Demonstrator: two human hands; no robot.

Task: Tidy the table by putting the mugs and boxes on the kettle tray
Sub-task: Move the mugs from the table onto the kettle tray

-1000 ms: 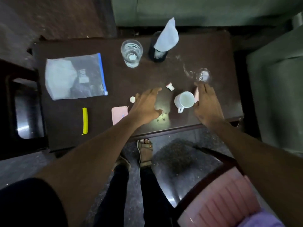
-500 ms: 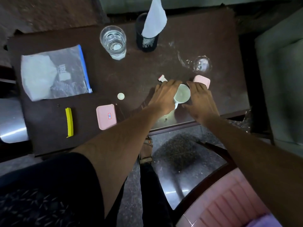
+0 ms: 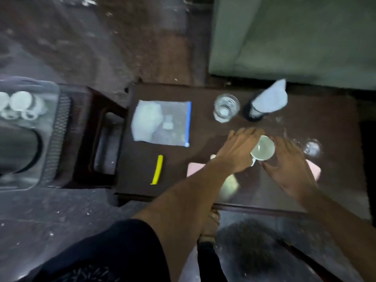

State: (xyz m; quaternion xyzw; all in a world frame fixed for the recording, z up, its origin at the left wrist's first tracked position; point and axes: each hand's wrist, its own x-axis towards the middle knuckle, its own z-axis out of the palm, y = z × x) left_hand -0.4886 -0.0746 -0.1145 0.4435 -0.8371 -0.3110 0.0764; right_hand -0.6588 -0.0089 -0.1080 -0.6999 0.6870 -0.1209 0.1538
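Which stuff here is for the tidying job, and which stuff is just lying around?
For the job:
- white mug, between the left hand and right hand
- two pink boxes
- kettle tray, far left, already holding cups and the kettle

Just lying about:
- plastic zip bag
- yellow clip
- glass of water
- black holder with tissue

On the table (image 3: 234,192), a mug (image 3: 262,147) sits between the left hand (image 3: 237,150) and the right hand (image 3: 289,165), both against its sides. One box (image 3: 195,168) lies left of the left wrist, another box (image 3: 314,169) right of the right hand. Behind the hands stand a glass (image 3: 225,107) and, to its right, a holder (image 3: 253,113). A plastic bag (image 3: 162,123) lies on the table's left part, a clip (image 3: 157,169) in front of it. Off to the left, well apart, a tray (image 3: 59,127) holds a kettle (image 3: 18,149) with mugs (image 3: 22,103) behind it.
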